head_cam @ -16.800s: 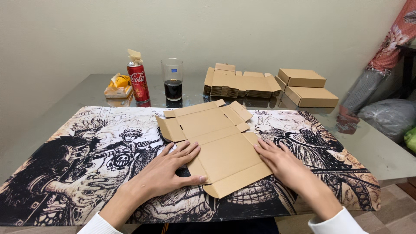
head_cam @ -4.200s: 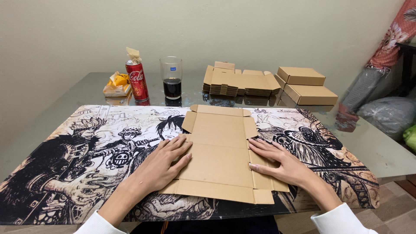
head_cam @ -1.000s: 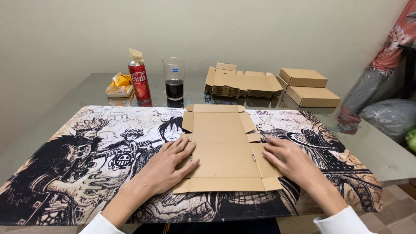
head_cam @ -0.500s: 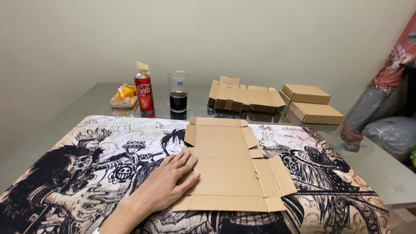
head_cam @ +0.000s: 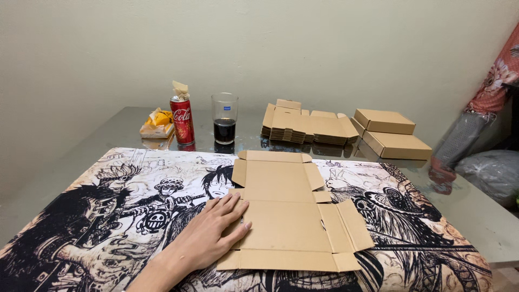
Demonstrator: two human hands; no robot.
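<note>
Fingers [head_cam: 233, 208] overlap flat cardboard sheet's [head_cam: 292, 216] left edge.

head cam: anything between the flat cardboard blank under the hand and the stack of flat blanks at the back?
Nothing stands there. In the head view, only printed mat and bare glass table separate the flat cardboard blank from the stack of blanks.

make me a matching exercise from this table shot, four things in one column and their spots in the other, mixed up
Things:
1. left hand
2. red can
3. glass of dark drink
4. two folded boxes

Places:
A. far right of the table, beside the stack of flat blanks
B. flat on the left edge of the unfolded cardboard blank
C. next to the yellow snack packet
D. between the can and the stack

Pairs: 1-B, 2-C, 3-D, 4-A
</note>
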